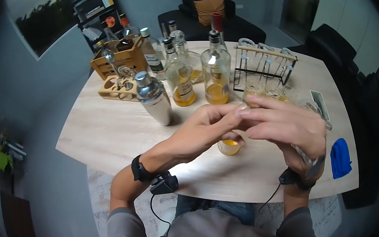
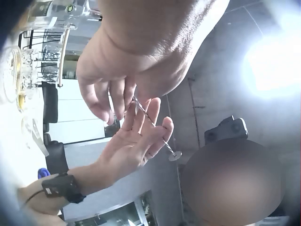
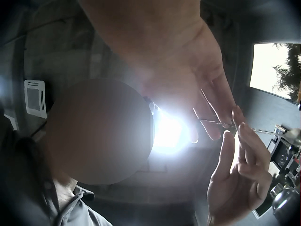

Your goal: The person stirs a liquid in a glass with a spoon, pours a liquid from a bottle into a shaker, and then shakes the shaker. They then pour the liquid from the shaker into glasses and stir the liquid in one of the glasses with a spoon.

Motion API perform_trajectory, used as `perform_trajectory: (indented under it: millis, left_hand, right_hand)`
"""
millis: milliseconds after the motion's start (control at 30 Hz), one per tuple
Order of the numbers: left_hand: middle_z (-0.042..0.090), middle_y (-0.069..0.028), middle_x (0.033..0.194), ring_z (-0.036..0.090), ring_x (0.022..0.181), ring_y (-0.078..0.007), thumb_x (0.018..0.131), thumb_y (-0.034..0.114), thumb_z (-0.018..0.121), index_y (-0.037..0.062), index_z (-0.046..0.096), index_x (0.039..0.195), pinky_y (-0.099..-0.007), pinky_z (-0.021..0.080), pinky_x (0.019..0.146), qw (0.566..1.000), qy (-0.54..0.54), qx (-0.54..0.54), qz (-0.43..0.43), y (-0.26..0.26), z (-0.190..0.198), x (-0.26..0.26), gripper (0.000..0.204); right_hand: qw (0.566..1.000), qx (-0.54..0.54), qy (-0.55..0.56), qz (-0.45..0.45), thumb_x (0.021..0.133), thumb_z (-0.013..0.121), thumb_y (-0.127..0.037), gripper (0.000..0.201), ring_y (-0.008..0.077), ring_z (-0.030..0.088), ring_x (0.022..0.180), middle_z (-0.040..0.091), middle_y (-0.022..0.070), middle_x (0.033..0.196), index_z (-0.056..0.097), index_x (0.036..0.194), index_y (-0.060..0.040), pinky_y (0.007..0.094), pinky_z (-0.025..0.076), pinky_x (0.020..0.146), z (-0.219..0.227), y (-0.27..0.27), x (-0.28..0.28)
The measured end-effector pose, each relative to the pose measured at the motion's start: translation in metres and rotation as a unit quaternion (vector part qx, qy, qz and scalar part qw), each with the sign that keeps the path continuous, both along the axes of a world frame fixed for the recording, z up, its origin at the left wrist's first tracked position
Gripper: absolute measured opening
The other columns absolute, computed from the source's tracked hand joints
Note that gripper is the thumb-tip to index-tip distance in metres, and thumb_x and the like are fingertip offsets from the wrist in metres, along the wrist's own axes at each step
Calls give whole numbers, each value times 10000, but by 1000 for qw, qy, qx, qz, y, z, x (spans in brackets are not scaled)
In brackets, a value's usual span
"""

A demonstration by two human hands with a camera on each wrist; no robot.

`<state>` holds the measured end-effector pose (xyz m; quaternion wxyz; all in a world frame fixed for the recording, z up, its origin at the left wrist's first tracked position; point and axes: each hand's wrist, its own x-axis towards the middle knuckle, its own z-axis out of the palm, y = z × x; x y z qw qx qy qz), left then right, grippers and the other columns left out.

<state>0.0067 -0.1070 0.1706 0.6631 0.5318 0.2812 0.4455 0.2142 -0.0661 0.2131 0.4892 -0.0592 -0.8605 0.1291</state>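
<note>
A metal bar spoon with a twisted stem and a flat disc end runs between the two hands. My left hand pinches the stem at its fingertips, seen also in the right wrist view. Across the stem lies my right hand, fingers long and nearly straight, their tips close to the left thumb. In the left wrist view, its palm faces the camera and the disc end sticks out past the thumb. Below the hands a small glass with yellow-orange drink stands on the table, partly covered by them.
A steel shaker stands left of two amber-filled bottles. Behind are a wooden crate and a wooden holder. At right: a glass rack, small filled glasses and a blue cloth.
</note>
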Motion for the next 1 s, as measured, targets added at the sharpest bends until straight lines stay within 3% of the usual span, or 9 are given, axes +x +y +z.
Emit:
perform_trajectory:
  millis: [100,267,400,500,567,633,700,867,1000]
  left_hand:
    - [684,-102,1164,663,1064,-139,1066,289,542,-26,592,1320,-313,563,945,997,-61,-19,50,-3,11,5,408]
    - [694,-99,1139,664,1031,-120,1056,286,568,-19,631,1255,-286,552,860,997,-20,45,60,-5,28,-4,369]
    - [713,-86,1069,654,934,-110,1060,293,561,-11,650,1219,-285,538,809,981,62,157,95,-7,48,-21,354]
    - [719,-75,1057,702,903,-130,1063,278,547,-3,657,1224,-266,572,774,950,129,214,189,-11,67,-50,342]
    - [720,-67,1030,724,882,-146,1051,300,570,4,664,1230,-246,581,764,934,142,216,246,-10,77,-82,358]
    - [725,-69,1024,735,890,-163,1041,339,586,14,677,1233,-257,587,788,867,268,214,361,-7,86,-149,389]
    - [731,-77,1022,736,881,-164,1029,375,599,23,690,1233,-276,598,797,801,381,184,424,-10,91,-188,416]
    - [745,-101,987,743,847,-159,1025,333,604,46,729,1164,-307,631,742,720,560,59,405,-19,63,-298,342]
    - [740,-94,965,750,842,-175,1029,281,598,21,725,1139,-299,625,724,710,601,-87,357,-27,27,-346,310]
  right_hand:
    - [999,46,4,-16,781,715,-201,154,443,708,1043,767,166,973,755,854,-72,490,595,916,-1,-1,-4]
    - [996,72,-24,-42,810,696,-222,140,449,635,1191,766,117,1060,789,878,-143,515,553,1004,3,-12,-6]
    - [994,81,-59,-47,814,699,-196,173,441,551,1305,713,133,1226,800,949,-160,507,497,1082,0,-12,-14]
    - [994,74,-72,-40,792,740,-121,277,445,484,1372,635,171,1359,768,1068,-120,490,468,1109,0,-9,-16]
    - [998,26,-44,-48,778,747,-44,441,417,506,1354,625,127,1381,730,1209,-136,460,460,1111,-6,3,-15]
    - [997,36,-48,-42,796,729,8,437,384,533,1338,643,163,1340,714,1220,-96,435,473,1089,-12,26,-9]
    - [989,-59,-116,-64,833,698,41,364,327,643,1208,700,181,1220,725,1179,-69,391,514,1018,-24,49,1]
    - [949,-218,-209,-86,912,648,-14,227,251,731,974,750,150,1053,732,1123,-25,326,555,900,-54,77,13]
    - [922,-298,-241,-47,944,639,-82,202,200,735,920,761,115,1000,727,1106,2,297,563,857,-83,97,16]
